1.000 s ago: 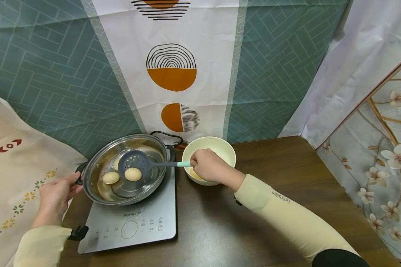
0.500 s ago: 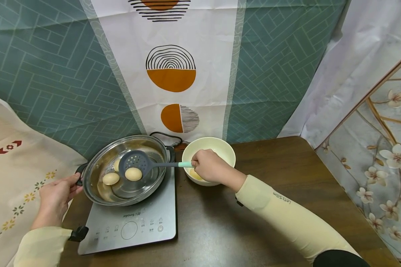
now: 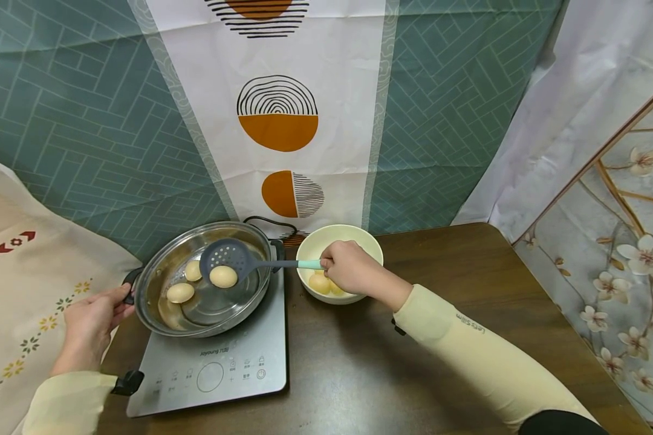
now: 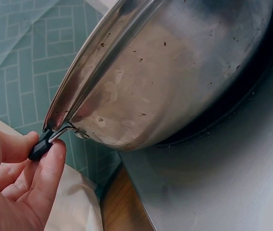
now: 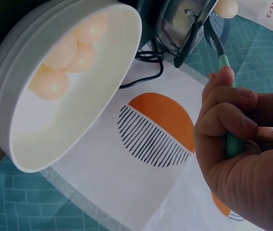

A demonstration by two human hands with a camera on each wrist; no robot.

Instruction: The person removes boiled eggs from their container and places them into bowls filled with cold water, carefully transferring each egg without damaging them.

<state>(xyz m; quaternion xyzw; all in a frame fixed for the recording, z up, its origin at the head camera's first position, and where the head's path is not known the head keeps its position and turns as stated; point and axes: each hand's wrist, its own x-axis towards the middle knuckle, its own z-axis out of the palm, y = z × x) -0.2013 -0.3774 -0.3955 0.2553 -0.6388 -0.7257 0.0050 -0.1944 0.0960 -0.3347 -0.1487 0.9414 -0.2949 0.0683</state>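
My left hand pinches the black side handle of a steel pan between thumb and fingers. In my right hand is a grey skimmer with a mint-green handle, its fingers curled round it. One egg lies on the skimmer's perforated head, which is over the pan. Two more eggs, a nearer egg and a farther egg, lie in the pan. Under my right hand stands a cream bowl; several eggs are in it, seen in the right wrist view.
The pan stands on a silver induction cooker at the left of a brown wooden table. A black cord runs behind it. A patterned cloth hangs at the back, close behind the bowl.
The skimmer with its egg has shifted slightly right and up, and my right hand has moved right with it. More of the farther egg and the bowl's eggs shows. My left hand stays on the handle.
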